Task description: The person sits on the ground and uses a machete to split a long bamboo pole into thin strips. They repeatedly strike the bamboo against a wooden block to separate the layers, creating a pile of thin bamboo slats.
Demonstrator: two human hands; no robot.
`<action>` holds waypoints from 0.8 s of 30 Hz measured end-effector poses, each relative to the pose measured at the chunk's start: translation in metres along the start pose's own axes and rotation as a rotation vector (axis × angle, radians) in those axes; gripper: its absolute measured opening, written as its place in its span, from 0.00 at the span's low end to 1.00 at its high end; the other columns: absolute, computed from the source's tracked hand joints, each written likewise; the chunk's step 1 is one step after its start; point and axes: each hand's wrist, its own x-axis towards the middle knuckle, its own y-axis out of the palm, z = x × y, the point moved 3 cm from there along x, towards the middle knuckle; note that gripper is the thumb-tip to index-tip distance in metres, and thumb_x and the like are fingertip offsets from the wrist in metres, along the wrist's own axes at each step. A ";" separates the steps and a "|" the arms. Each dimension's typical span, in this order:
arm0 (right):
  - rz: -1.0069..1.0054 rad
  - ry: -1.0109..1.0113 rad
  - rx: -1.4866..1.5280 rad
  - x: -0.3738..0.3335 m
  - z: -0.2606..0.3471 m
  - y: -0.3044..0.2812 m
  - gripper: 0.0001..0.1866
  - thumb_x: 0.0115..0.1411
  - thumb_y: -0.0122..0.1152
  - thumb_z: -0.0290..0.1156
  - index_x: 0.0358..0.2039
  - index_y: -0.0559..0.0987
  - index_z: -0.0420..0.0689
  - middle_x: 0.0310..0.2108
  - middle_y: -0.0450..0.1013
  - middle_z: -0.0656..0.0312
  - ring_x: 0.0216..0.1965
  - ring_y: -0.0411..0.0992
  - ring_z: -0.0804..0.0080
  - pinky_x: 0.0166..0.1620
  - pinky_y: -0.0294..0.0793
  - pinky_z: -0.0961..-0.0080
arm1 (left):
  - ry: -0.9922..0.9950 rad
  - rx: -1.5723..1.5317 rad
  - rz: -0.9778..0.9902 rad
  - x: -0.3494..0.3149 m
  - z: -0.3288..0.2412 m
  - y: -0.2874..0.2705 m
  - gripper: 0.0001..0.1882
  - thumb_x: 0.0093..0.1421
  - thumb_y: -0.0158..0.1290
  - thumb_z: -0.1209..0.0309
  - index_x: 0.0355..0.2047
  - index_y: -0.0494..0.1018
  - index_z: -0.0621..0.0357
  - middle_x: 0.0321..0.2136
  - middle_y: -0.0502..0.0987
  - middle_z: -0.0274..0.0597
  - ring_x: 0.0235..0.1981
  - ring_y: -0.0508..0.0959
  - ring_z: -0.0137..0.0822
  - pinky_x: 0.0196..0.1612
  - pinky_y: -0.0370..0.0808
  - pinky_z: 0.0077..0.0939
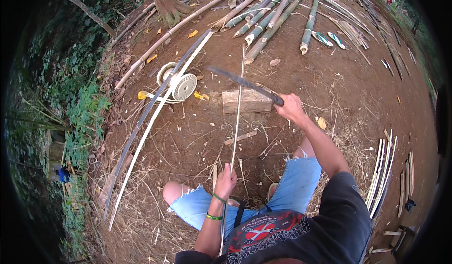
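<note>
My left hand [226,181] is closed around a long thin bamboo strip [237,122], which runs from beside my lap out toward the bamboo poles. In my right hand [291,108] is the dark handle of a machete [245,82] with a long, slightly curved blade. The blade points left and crosses the strip above a squared wooden block [246,101]. Whether blade and strip touch, I cannot tell. The strip also passes over the block.
Left of the block, long split bamboo lengths [162,101] lie across a pale round slotted object [184,87]. Cut bamboo poles [282,21] fan out at the far side, near a pair of flip-flops [329,40]. More pale strips [381,172] lie at the right. Shavings litter the soil.
</note>
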 end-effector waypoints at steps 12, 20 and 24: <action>-0.277 0.219 1.090 0.100 -0.024 0.048 0.21 0.58 0.71 0.44 0.19 0.72 0.47 0.14 0.64 0.73 0.16 0.60 0.84 0.21 0.57 0.79 | -0.120 -0.110 -0.141 -0.028 -0.002 -0.010 0.32 0.74 0.33 0.45 0.16 0.58 0.50 0.13 0.58 0.27 0.14 0.58 0.23 0.18 0.52 0.22; -0.470 0.077 1.317 0.151 -0.013 0.062 0.20 0.56 0.70 0.34 0.14 0.69 0.48 0.12 0.63 0.74 0.14 0.59 0.84 0.20 0.54 0.77 | 0.010 -0.085 -0.150 -0.062 -0.007 -0.025 0.26 0.73 0.42 0.48 0.22 0.61 0.52 0.13 0.58 0.27 0.13 0.55 0.20 0.16 0.50 0.18; -0.515 0.248 0.975 0.117 -0.112 0.196 0.17 0.53 0.68 0.31 0.14 0.71 0.43 0.12 0.65 0.71 0.15 0.61 0.81 0.21 0.58 0.74 | -0.018 -0.159 -0.059 -0.059 -0.016 -0.029 0.24 0.71 0.49 0.52 0.22 0.61 0.52 0.13 0.57 0.27 0.14 0.55 0.20 0.16 0.50 0.18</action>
